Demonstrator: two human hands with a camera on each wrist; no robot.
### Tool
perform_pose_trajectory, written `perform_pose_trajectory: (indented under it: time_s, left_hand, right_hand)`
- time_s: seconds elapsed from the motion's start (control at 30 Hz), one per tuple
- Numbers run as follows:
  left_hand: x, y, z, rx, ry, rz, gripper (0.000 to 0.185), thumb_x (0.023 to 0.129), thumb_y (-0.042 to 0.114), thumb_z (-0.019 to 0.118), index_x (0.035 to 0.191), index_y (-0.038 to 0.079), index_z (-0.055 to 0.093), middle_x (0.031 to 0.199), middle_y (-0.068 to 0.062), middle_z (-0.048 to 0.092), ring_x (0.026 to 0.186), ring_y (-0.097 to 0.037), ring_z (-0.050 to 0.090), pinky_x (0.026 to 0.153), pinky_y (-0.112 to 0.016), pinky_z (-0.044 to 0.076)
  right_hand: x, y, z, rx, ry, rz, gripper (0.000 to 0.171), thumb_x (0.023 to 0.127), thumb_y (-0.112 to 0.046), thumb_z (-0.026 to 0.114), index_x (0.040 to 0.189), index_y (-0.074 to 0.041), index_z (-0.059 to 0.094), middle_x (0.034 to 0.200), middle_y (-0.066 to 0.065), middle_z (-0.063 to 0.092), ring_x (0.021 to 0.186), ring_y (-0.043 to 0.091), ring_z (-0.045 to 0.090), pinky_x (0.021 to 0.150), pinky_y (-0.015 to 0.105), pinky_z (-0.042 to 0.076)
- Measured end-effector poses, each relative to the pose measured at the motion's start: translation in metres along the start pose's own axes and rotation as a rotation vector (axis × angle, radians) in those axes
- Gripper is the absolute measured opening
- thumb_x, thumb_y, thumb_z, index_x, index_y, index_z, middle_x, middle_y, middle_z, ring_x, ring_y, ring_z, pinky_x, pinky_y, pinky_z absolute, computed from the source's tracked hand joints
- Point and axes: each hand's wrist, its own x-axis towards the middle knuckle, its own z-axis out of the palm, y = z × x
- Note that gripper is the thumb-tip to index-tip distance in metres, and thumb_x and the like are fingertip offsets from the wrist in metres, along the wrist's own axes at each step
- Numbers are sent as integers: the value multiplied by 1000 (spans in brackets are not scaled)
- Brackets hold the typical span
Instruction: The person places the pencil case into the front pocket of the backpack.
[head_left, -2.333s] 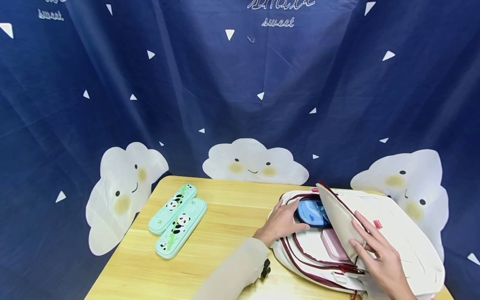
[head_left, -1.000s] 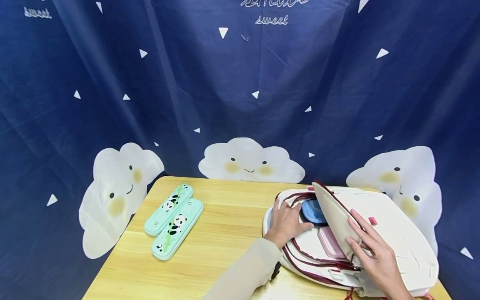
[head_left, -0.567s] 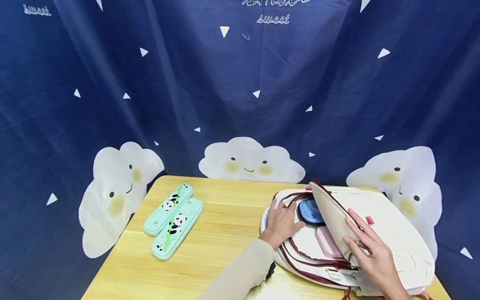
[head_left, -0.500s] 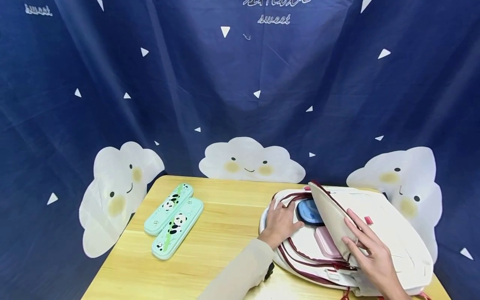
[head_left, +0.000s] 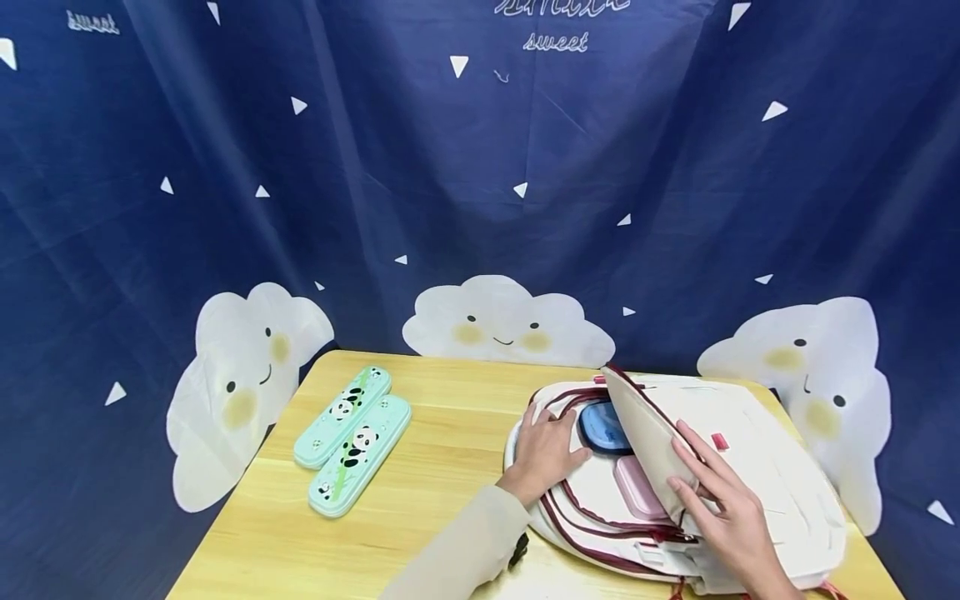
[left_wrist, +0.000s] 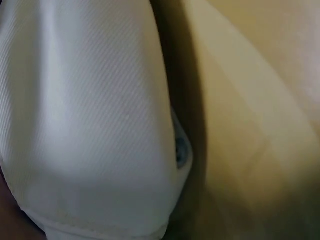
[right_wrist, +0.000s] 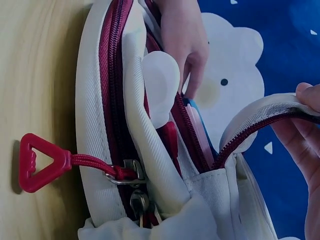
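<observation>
The bag (head_left: pixel 656 450) slid left, seemingly touching left fingers (head_left: pixel 530 421).

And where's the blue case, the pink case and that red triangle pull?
Blue case (head_left: pixel 602 427): head view, on its top face.
Pink case (head_left: pixel 636 488): head view, on its top face.
Red triangle pull (right_wrist: pixel 25 166): right wrist view, on the bar opposite its cord.
</observation>
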Motion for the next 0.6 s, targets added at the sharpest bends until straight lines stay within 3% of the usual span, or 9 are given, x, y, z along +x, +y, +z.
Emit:
perform_pose_trajectory:
  time_s: [0.1,0.2,0.3,0.47,0.53,0.6]
  left_hand:
    - [-5,-7,0,-5,3,8,75,95,70,71,152,23,63,117,8,82,131,-17,65,131,-49,35]
    - [-12,-14,-1,-6,-2,10,74,96,70,70,152,22,63,120,8,82,131,-18,65,131,-50,34]
    - [-18,-22,-2,-8,-2,11,73,96,69,70,151,22,65,122,8,81,130,-18,65,131,-51,34]
    - [-27,-34,-3,-25,7,10,72,96,68,71,150,21,66,123,7,81,128,-19,66,131,-52,35]
    - [-31,-39,-4,-34,7,11,71,97,68,70,150,21,66,125,7,81,127,-20,66,131,-53,35]
    - [-35,-44,-6,-37,10,14,70,97,68,70,150,22,66,126,7,81,127,-20,67,131,-53,35]
  right_hand:
    - [-1,-1,5,17,-3,-7,53,86,12,83,138,13,68,155,31,58,118,-4,65,85,1,51]
    - [-1,-4,10,28,-9,-11,53,87,11,83,138,12,68,155,30,58,132,-1,64,87,1,52]
    - [-1,-7,15,42,-14,-13,54,87,12,83,138,12,68,156,30,58,136,1,63,87,2,53]
    - [3,-16,25,78,0,-35,53,86,14,81,137,15,67,154,33,58,103,-2,66,79,4,53]
    - [5,-22,29,85,5,-39,53,85,16,81,136,16,67,153,34,58,96,-1,62,76,5,52]
    - [8,-27,33,93,6,-41,54,84,19,80,136,16,67,152,34,59,100,-2,64,75,5,53]
